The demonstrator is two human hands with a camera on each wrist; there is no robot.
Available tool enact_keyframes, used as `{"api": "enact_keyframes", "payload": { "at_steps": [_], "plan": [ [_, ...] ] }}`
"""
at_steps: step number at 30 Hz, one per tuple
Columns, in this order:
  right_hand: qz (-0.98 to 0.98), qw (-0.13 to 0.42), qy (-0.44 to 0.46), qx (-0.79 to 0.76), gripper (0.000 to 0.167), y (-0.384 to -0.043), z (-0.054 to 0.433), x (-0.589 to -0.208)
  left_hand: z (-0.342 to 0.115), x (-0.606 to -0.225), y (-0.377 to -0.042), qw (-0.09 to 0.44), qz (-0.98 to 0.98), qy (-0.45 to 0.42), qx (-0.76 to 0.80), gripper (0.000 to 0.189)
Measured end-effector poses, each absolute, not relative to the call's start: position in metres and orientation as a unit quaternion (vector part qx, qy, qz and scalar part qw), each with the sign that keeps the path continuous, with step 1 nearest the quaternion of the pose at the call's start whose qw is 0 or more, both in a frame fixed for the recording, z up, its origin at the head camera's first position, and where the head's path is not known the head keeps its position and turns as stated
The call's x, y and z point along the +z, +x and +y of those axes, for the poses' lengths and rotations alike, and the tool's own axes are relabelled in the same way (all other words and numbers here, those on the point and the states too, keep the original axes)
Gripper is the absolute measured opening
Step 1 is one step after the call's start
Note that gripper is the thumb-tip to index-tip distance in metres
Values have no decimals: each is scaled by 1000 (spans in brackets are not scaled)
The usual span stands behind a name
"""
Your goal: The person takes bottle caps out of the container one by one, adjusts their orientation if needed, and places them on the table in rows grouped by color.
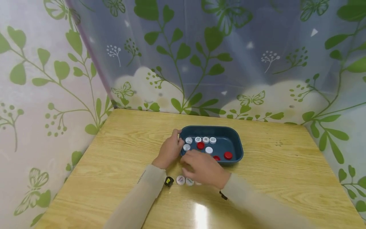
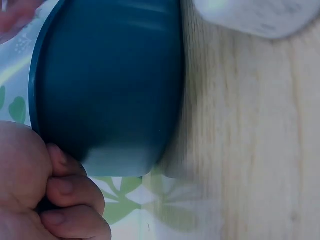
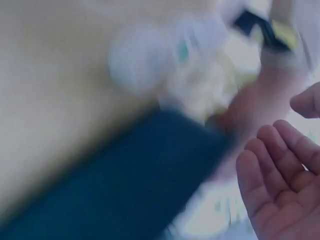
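Observation:
A dark blue plastic tray (image 1: 224, 143) with rounded corners stands on the table, holding white printed caps (image 1: 205, 140) and red caps (image 1: 227, 155). My left hand (image 1: 170, 148) grips its left end; in the left wrist view the fingers (image 2: 75, 195) curl at the rim. Over the tray's front edge hovers my right hand (image 1: 203, 167). From the right wrist view, its fingers (image 3: 252, 175) are loosely bent, the thumb stands apart, and nothing lies between them. White printed caps (image 1: 180, 180) sit in a row before the tray, partly covered by the right hand.
The wooden table (image 1: 274, 165) reaches back to a patterned curtain (image 1: 183, 63) with green leaves. A small black and yellow object (image 1: 169, 181) is at the left wrist. Light glares off the table's front. The right wrist view is blurred.

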State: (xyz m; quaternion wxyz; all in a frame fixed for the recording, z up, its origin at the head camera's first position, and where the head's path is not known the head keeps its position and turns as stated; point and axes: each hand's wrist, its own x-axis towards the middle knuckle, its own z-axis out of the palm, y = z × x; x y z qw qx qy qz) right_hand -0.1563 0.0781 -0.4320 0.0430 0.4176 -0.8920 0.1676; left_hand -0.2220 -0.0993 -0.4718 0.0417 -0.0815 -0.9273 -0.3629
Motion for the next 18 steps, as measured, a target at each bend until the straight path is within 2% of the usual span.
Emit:
{"api": "enact_keyframes", "payload": {
  "at_steps": [4,8,14,18],
  "plan": [
    [-917,52,358,167,25,-190,108,-406,-101,-472,-223,29,-928,-77,-362,42],
    [-948,10,301,102,39,-228,137,-399,-102,-473,-224,22,-928,-61,-368,44],
    [-948,-88,305,-1,33,-262,157,-409,-101,-474,-225,17,-931,-61,-360,44],
    [-943,-110,311,-43,39,-273,159,-417,-97,-474,-226,11,-930,-67,-361,43]
  ]
}}
